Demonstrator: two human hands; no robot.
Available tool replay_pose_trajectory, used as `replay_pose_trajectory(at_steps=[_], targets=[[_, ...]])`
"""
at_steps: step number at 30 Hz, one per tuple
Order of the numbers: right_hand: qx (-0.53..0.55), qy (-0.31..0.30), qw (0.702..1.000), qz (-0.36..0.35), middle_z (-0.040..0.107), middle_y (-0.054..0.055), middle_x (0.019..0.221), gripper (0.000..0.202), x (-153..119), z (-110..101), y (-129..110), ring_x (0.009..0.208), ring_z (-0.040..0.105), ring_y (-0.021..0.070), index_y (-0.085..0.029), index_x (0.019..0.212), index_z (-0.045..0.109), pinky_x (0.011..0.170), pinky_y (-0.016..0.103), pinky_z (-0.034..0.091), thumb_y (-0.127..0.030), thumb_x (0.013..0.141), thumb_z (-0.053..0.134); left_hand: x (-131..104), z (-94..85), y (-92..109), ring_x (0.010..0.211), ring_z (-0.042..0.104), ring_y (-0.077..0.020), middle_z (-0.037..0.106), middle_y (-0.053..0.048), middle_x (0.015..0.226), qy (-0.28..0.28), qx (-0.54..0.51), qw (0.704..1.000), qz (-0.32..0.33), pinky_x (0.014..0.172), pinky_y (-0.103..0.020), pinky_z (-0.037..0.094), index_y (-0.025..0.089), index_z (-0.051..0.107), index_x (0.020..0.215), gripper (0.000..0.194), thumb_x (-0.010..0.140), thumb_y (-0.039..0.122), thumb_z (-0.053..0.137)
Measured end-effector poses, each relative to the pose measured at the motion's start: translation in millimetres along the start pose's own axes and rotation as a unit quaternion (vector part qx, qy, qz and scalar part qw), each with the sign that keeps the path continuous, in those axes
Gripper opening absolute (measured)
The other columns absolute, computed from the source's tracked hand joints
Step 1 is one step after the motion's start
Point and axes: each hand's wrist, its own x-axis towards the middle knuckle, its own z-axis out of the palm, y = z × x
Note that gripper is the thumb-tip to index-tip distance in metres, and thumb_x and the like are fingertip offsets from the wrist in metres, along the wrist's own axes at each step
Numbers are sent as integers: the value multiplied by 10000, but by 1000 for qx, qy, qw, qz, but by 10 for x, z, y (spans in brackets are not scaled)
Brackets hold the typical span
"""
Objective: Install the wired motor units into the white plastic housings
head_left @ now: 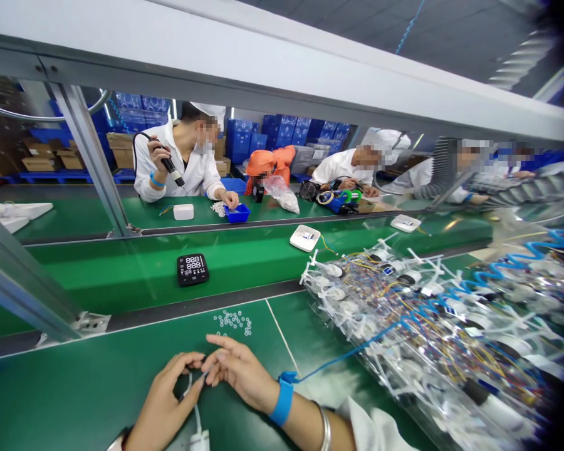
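My left hand (167,401) is closed around a thin pale cable (197,410), thumb and fingers curled toward each other. The cable runs down to a white part (198,441) at the bottom edge of the head view. My right hand (242,374) meets the left fingertips, its index finger partly stretched out and the other fingertips pinched together. Whatever lies between those fingertips is too small to make out. Just beyond both hands, several small translucent rings (234,320) lie scattered on the green bench (98,382).
A heap of bagged white parts with coloured wires (432,326) fills the right side. A blue coiled cord (357,351) runs to my right wristband (282,401). A black display unit (192,269) and a white housing (305,238) lie on the conveyor (249,257). Co-workers sit opposite.
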Motion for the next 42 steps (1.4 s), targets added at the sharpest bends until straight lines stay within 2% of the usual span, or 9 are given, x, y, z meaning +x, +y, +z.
replay_pose_trajectory(at_steps=[5, 10, 16, 34, 42], targets=[[-28, 26, 999, 4, 661, 61, 780, 513, 17, -15, 24, 609, 608, 112, -104, 1081, 536, 592, 253, 427, -336, 673, 741, 5, 12, 33, 690, 629, -158, 656, -20, 734, -4, -2, 1000, -4, 706, -249, 522, 199, 598, 966, 220, 808, 347, 556], [-107, 51, 993, -21, 586, -22, 698, 432, 15, -10, 40, 570, 574, 72, -128, 938, 585, 568, 221, 408, -363, 625, 767, 0, 8, 29, 690, 629, -142, 656, -13, 733, 4, 11, 1000, 18, 703, -222, 513, 196, 593, 960, 198, 809, 320, 559], [-137, 68, 988, -27, 535, -47, 671, 443, 0, 24, -3, 536, 523, 51, -139, 929, 568, 547, 208, 377, -378, 612, 765, -12, 16, -3, 679, 621, -130, 647, -5, 727, 14, 24, 999, 26, 694, -222, 513, 195, 578, 975, 188, 810, 276, 540], [-180, 22, 983, -35, 529, -51, 667, 381, -14, 9, 21, 548, 503, 49, -127, 963, 531, 572, 217, 386, -256, 655, 713, -25, 22, -53, 713, 624, -131, 654, 2, 754, 12, 29, 999, 35, 707, -229, 508, 202, 569, 982, 184, 807, 254, 549], [-190, 13, 981, -46, 511, -55, 655, 357, -19, 1, 50, 542, 487, 49, -121, 978, 531, 576, 223, 391, -279, 696, 683, -17, 8, -15, 718, 628, -134, 655, -1, 760, 3, 29, 999, 36, 699, -227, 506, 200, 570, 977, 178, 807, 246, 544]])
